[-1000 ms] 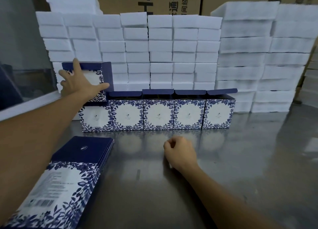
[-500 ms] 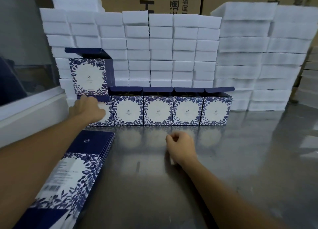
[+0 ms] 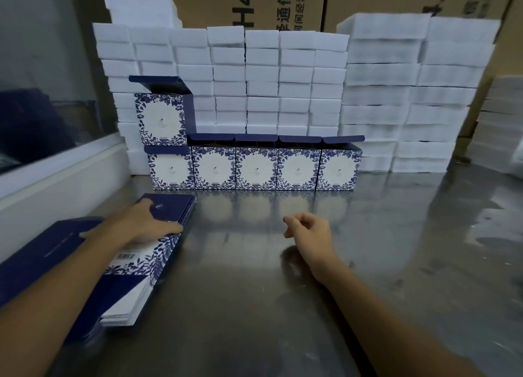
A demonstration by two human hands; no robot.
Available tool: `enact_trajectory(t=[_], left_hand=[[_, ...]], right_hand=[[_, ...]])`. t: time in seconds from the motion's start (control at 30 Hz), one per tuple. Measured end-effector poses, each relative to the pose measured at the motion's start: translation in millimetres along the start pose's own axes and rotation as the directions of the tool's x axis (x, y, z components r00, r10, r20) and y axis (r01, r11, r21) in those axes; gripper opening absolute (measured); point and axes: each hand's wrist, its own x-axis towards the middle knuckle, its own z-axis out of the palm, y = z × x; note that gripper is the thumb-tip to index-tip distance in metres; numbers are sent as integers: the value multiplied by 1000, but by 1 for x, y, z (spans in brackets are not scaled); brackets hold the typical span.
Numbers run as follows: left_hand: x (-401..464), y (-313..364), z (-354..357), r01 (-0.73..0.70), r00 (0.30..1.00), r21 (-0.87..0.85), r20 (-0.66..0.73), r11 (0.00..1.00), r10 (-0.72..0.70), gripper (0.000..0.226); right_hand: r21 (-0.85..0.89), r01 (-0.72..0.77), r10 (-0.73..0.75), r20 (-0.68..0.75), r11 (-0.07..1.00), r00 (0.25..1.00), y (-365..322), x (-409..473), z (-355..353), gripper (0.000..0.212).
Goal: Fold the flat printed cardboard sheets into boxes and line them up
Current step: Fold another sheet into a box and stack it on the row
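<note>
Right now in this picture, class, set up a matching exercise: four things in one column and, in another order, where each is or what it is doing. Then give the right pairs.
Things:
1. left hand
2. right hand
3. upper box
4. foam blocks

Places or states:
A. stacked in a white wall behind the boxes
B. loosely curled over the steel table, holding nothing
C. standing on the leftmost box of the row
D. resting on the stack of flat sheets

Pairs: 1-D, 2-B, 3-C, 4-A
</note>
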Motion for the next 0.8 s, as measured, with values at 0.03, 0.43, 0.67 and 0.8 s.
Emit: enact_trajectory(t=[0.03, 0.43, 0.67, 0.8], left_hand=[[-5, -5, 0, 11, 1000, 63, 0, 998, -11, 93], [-38, 12, 10, -95, 931, 109, -343, 989, 127, 29], [-55, 29, 34, 11, 971, 476, -215, 880, 105, 72], [-66, 36, 41, 10, 894, 628, -355, 778, 274, 61]], right_hand=[[11, 4, -4, 0, 1000, 1000, 0, -4, -3, 29], [148, 2, -1, -6, 989, 1000, -2, -9, -7, 22], [54, 43, -47, 70, 998, 996, -7, -14, -4, 24], [41, 47, -50, 82, 998, 995, -10, -17, -4, 24]])
